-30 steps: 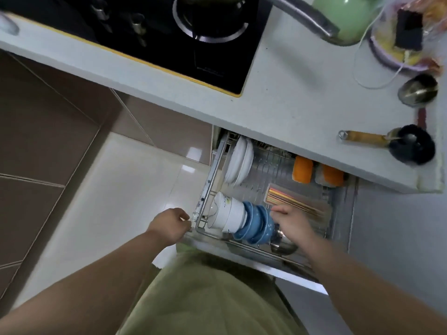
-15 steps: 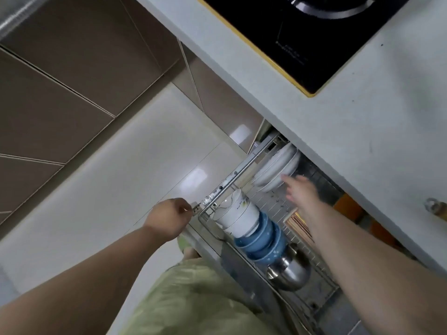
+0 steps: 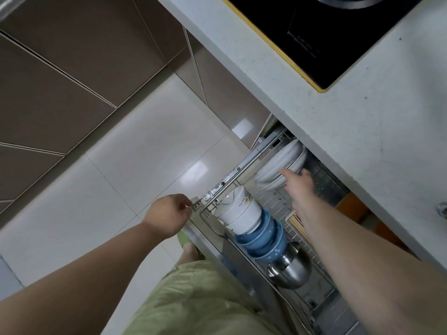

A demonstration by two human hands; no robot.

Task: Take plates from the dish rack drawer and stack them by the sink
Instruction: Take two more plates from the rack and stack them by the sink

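The white plates (image 3: 280, 165) stand on edge in the wire dish rack drawer (image 3: 232, 176), at about two o'clock from the stacked bowls, tucked partly under the countertop (image 3: 362, 151); none has been lifted out yet. The right hand (image 3: 296, 181) reaches in at the near rim of the plates with fingers extended and spread, touching or just short of the front plate — the blur leaves it unclear which — and grasping nothing, likely about to close on the rims. The left hand (image 3: 169, 213), at nine o'clock from the drawer's corner, has its fingers curled and pinching the metal fitting (image 3: 196, 204) at the rail's end, probably to keep the drawer pulled out and steady. Between the hands lie nested white bowls (image 3: 238, 211), then blue bowls (image 3: 262, 240), then a steel bowl (image 3: 290, 269) toward five o'clock. The countertop is pale speckled stone carrying a black hob with a yellow edge (image 3: 338, 32) at one o'clock. Glossy pale floor tiles (image 3: 121, 177) and brown cabinet fronts (image 3: 72, 56) fill the left.
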